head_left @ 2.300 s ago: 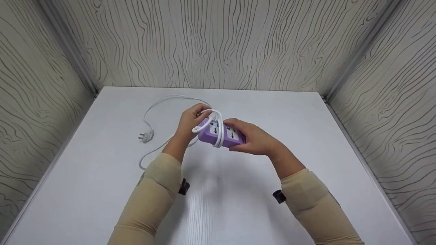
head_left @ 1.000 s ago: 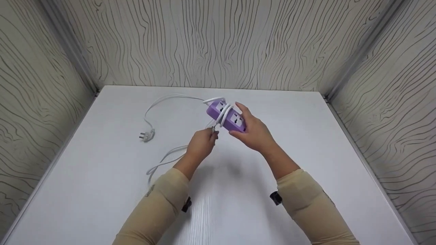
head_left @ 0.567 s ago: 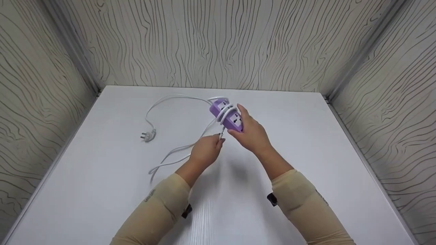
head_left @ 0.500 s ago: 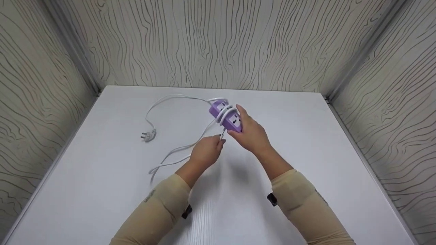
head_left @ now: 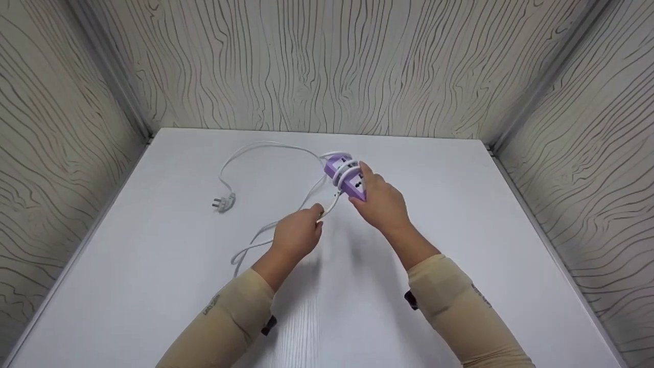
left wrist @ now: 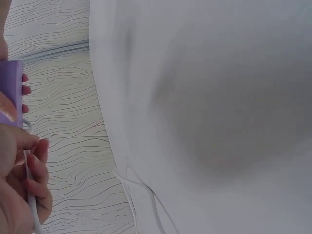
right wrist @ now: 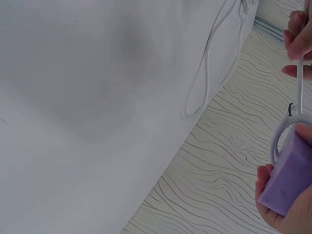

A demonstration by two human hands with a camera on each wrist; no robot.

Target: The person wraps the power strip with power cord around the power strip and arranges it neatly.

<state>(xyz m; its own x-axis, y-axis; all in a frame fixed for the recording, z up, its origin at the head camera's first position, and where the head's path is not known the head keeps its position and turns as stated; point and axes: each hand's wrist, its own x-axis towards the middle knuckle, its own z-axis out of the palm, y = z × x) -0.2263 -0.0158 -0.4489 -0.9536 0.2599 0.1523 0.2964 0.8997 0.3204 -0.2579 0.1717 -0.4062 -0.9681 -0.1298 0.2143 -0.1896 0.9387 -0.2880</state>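
A purple power strip (head_left: 353, 191) with white sockets is held above the table by my right hand (head_left: 384, 205), which grips its near end. White power cord (head_left: 343, 174) is wound in several loops around the strip's middle. Just left of and below the strip, my left hand (head_left: 297, 232) holds a stretch of that cord in curled fingers. In the left wrist view the cord (left wrist: 32, 207) runs through those fingers. The right wrist view shows the strip's plain purple underside (right wrist: 291, 175) and a cord stretch (right wrist: 300, 92) between both hands. My right palm hides part of the sockets.
The cord's three-pin plug (head_left: 223, 203) lies on the left of the white table (head_left: 460, 214). Slack cord (head_left: 255, 245) loops across the table beside the left forearm. Wood-patterned panels (head_left: 317, 66) enclose the back and both sides.
My left hand goes from the strip's far-left end round to its near side, then pulls down and left with the cord. The strip has tilted and shifted slightly right in my right hand.
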